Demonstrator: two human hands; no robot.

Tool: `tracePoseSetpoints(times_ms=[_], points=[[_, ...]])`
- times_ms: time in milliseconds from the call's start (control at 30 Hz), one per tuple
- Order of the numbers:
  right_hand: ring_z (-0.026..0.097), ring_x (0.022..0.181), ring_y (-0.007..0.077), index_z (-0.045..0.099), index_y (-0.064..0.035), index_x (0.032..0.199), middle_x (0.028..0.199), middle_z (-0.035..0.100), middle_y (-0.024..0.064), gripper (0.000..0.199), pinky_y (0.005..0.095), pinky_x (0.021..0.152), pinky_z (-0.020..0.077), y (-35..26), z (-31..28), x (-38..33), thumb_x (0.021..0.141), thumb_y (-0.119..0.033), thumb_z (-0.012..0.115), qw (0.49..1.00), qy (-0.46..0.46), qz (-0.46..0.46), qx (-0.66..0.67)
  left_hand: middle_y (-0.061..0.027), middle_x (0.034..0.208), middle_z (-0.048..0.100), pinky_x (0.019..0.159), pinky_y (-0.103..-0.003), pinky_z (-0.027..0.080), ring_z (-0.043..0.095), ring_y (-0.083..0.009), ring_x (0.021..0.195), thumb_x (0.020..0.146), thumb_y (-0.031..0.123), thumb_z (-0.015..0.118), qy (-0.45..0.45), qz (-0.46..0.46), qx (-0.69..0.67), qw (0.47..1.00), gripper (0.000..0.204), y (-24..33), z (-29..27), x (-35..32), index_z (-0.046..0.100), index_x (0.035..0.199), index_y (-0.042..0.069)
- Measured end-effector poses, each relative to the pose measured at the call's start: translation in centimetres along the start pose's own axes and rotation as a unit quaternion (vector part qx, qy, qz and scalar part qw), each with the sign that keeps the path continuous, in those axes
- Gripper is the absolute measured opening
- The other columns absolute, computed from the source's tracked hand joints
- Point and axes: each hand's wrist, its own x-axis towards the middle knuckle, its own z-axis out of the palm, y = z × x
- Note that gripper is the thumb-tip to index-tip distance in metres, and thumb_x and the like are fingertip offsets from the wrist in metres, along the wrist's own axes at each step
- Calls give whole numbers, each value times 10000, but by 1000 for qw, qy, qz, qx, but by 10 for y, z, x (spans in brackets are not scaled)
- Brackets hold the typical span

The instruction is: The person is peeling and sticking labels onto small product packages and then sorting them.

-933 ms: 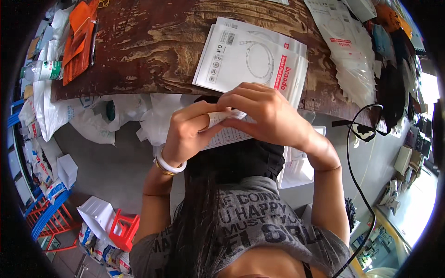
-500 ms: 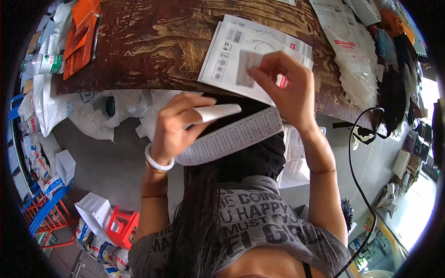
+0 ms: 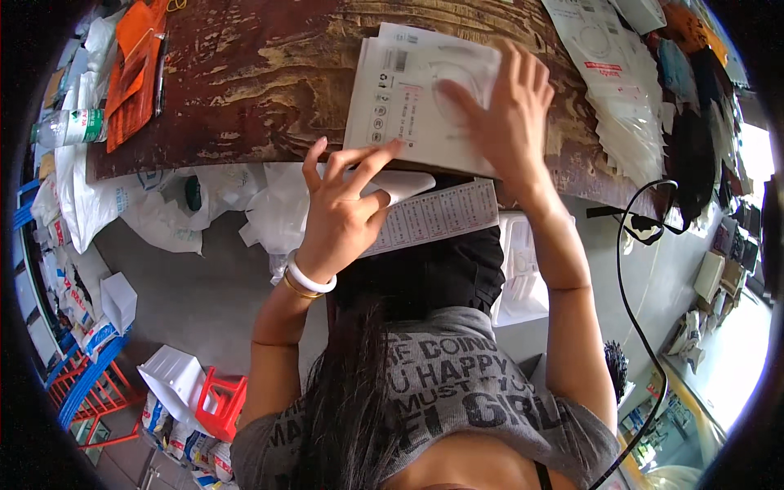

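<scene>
My left hand (image 3: 343,204) is at the table's near edge, with a folded white end of a printed label strip (image 3: 449,214) caught between thumb and fingers. The strip trails across my lap. One fingertip of this hand touches the lower left of a flat white packaging bag (image 3: 377,90), on top of a small stack. My right hand (image 3: 510,110) lies over the bag's right side, fingers outstretched and slightly blurred, holding nothing. A see-through label (image 3: 411,110) with small red and dark print shows on the bag between my hands; its right part is hard to make out.
More flat white bags (image 3: 625,98) lie fanned out at the table's right. Orange pouches (image 3: 135,77) and a plastic bottle (image 3: 69,128) are at the left. A black cable (image 3: 625,286) hangs at the right. White plastic bins (image 3: 523,282) stand below the worn wooden table (image 3: 245,90).
My right hand has let go of the see-through label, now lying on the bag, and has flattened over the bag. My left hand has moved right and up, one finger reaching the bag.
</scene>
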Motion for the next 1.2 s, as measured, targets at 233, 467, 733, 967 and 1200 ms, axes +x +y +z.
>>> tracePoseSetpoints(times_ms=[233, 467, 733, 967, 1200], points=[[490, 1420, 314, 750, -192, 1289, 1481, 613, 36, 446, 474, 1117, 426, 22, -31, -33, 855, -281, 805, 944, -199, -160, 211, -127, 1430, 628, 1128, -495, 373, 569, -299, 1284, 668, 86, 893, 34, -29, -92, 995, 224, -6, -12, 1, 789, 843, -10], [595, 1308, 280, 794, -200, 1206, 1353, 704, 15, 364, 444, 1093, 456, 28, -35, -22, 843, -220, 801, 942, -180, -182, 215, -133, 1428, 630, 1066, -413, 430, 602, -290, 1272, 662, 32, 871, 56, -62, -73, 994, 234, -12, -17, -6, 786, 877, 1], [575, 1340, 285, 813, -165, 1139, 1354, 703, 15, 393, 444, 1112, 466, 34, -31, -23, 752, -197, 870, 941, -168, -167, 241, -106, 1457, 615, 1069, -416, 371, 601, -211, 1275, 652, 49, 855, 24, -28, 41, 998, 177, -9, -13, -8, 762, 803, 63], [575, 1344, 272, 826, -121, 1088, 1288, 736, 52, 284, 467, 1132, 470, 45, -33, -22, 805, -143, 836, 918, -211, -149, 300, -111, 1446, 617, 1049, -415, 380, 607, -231, 1249, 653, 34, 851, 42, -36, 19, 998, 162, -8, -10, -9, 746, 776, 41], [669, 1214, 240, 819, -103, 1045, 1192, 773, 68, 143, 442, 1103, 504, 56, -45, -19, 915, -122, 762, 913, -89, -34, 396, -153, 1414, 635, 1027, -428, 435, 611, -320, 1223, 700, 27, 842, 71, -43, -59, 995, 305, -7, -17, -12, 810, 1003, 13]])
